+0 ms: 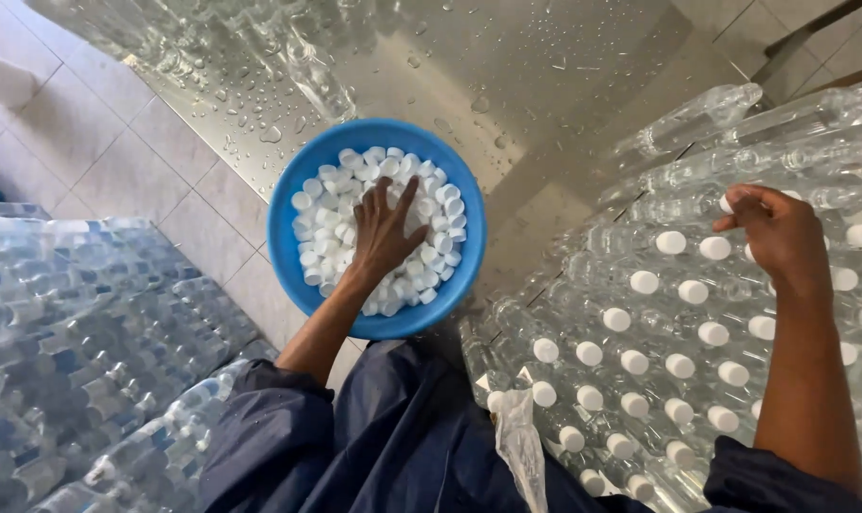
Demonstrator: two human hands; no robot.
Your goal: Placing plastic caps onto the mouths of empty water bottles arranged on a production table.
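Note:
A blue round bowl [284, 228] full of white bottle caps [322, 204] rests at the edge of a wet steel table. My left hand [383, 233] lies palm down on the caps, fingers spread. On the right, my right hand [778, 233] hovers over a stack of clear plastic bottles [640, 323] lying with their white-capped ends towards me; its fingers pinch a white cap [726, 203] at a bottle mouth.
A wet stainless steel table [507, 66] stretches ahead. Shrink-wrapped packs of bottles [79, 342] are piled on the left over a tiled floor [117, 152]. My dark blue trousers [393, 446] fill the bottom centre.

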